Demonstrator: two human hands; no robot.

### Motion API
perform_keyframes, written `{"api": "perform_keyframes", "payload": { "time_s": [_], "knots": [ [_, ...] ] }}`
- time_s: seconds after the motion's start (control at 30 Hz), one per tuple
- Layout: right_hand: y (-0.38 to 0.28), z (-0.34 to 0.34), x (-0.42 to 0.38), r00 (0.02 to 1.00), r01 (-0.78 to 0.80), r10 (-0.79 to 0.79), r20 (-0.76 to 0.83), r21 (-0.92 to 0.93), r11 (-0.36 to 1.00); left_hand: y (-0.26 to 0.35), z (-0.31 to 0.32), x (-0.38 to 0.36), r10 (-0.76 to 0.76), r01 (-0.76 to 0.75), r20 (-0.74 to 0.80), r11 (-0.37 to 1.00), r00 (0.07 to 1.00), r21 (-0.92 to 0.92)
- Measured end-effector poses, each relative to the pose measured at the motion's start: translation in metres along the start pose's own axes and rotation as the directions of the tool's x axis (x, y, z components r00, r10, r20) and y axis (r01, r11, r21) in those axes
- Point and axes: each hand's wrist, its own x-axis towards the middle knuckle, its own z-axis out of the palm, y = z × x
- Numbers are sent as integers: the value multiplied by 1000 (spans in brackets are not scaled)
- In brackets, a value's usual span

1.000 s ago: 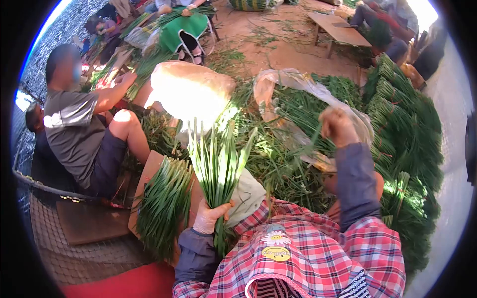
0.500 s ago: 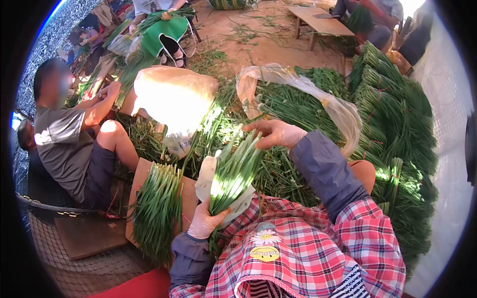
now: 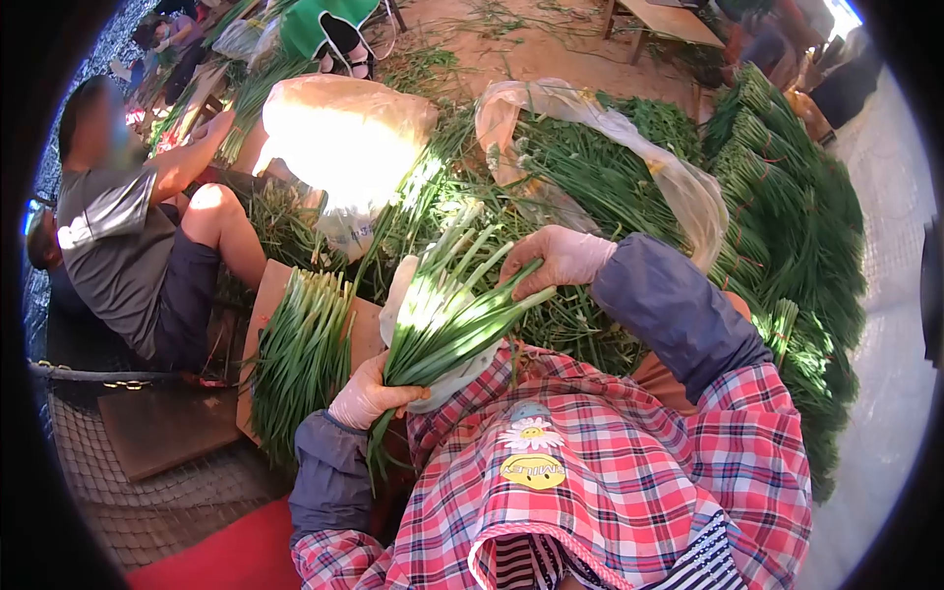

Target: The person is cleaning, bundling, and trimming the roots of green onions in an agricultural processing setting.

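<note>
A loose bunch of long green stalks (image 3: 442,320) fans out above my lap, its pale ends pointing up and away. Round its lower part my left hand (image 3: 372,395) is closed, in a thin glove. My right hand (image 3: 560,264), also gloved, pinches several stalks at the right side of the bunch. Under the bunch lies a whitish pad or cloth (image 3: 462,379), partly hidden. Left of my left hand, a thick pile of stalks (image 3: 302,354) rests on a brown board (image 3: 366,329).
A person (image 3: 123,236) in a grey shirt sits at the left. Ahead lie a bright plastic bag (image 3: 344,128) and a clear plastic sheet (image 3: 678,182) over greens. Bundled stalks (image 3: 787,216) are stacked at the right. A low wooden table (image 3: 672,22) stands far back.
The stalks have fanned out and tilt more to the right. My right hand has moved down and right and now grips some of them. The camera view has shifted.
</note>
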Motion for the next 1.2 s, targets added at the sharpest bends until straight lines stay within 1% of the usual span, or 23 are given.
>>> {"api": "perform_keyframes", "payload": {
  "time_s": [0.03,0.13,0.27,0.3,0.4,0.47,0.5,0.53,0.6,0.63,0.67,0.7,0.73,0.77,0.8,0.83,0.87,0.93,0.97,1.03,1.07,1.1,1.2],
  "knots": [
    [1,3,0,999,9,-10,-41,-11,1000,0,0,0,19,-18,-9,999,1000,49],
    [7,12,0,997,-31,46,-55,241,970,1,0,-1,71,-63,-40,984,997,168],
    [9,25,3,948,-141,186,-258,184,973,5,7,-8,87,-70,-76,976,993,208],
    [27,29,10,937,-47,97,-336,155,987,5,8,-8,85,-68,-78,978,993,199],
    [62,12,13,740,147,113,-663,323,935,2,6,-12,49,-44,-52,994,997,100],
    [98,-19,-8,769,-52,302,-563,416,908,-7,-1,-19,46,-45,-54,999,997,9],
    [101,-17,-15,860,-356,343,-378,36,934,-10,-4,-22,56,-60,-58,994,997,-88],
    [98,-11,-22,867,-497,452,-209,-400,770,-12,-5,-24,49,-56,-66,993,997,-108],
    [70,5,-35,880,-465,458,-129,-435,771,-10,-6,-21,65,-76,-78,986,995,-148],
    [81,19,-28,929,-370,369,-28,-55,927,-7,2,-17,97,-117,-104,971,990,-210],
    [91,33,-18,970,-236,240,30,345,908,-3,11,-11,125,-150,-136,970,983,-192],
    [78,46,-11,997,-58,81,-11,606,793,0,21,-3,154,-183,-165,968,974,-171],
    [61,55,0,993,118,-66,-98,806,580,3,29,5,181,-211,-193,966,964,-147],
    [22,54,8,969,248,-111,-223,844,475,-3,32,17,177,-191,-200,980,964,-54],
    [-8,51,9,926,377,-142,-349,855,357,-6,39,30,339,-300,-239,936,910,182],
    [13,50,22,869,482,-265,-418,838,257,-8,45,42,490,-357,-271,835,829,419],
    [16,47,24,870,490,-219,-442,823,286,-6,51,51,660,-353,-227,623,716,698],
    [17,38,27,862,503,-133,-490,789,352,15,57,65,836,-261,-71,249,543,933],
    [23,30,30,864,497,-134,-485,785,369,24,60,71,887,-173,36,50,459,984],
    [23,19,33,791,587,-66,-608,724,362,26,70,79,850,-195,-20,144,527,970],
    [20,14,34,748,627,-29,-663,692,358,28,73,84,756,-178,-86,260,649,949],
    [17,6,38,714,633,124,-689,711,306,29,77,89,642,-129,-150,366,752,921],
    [-3,-30,23,722,610,204,-662,747,265,51,91,99,687,-217,-103,363,719,906]
  ]
}}
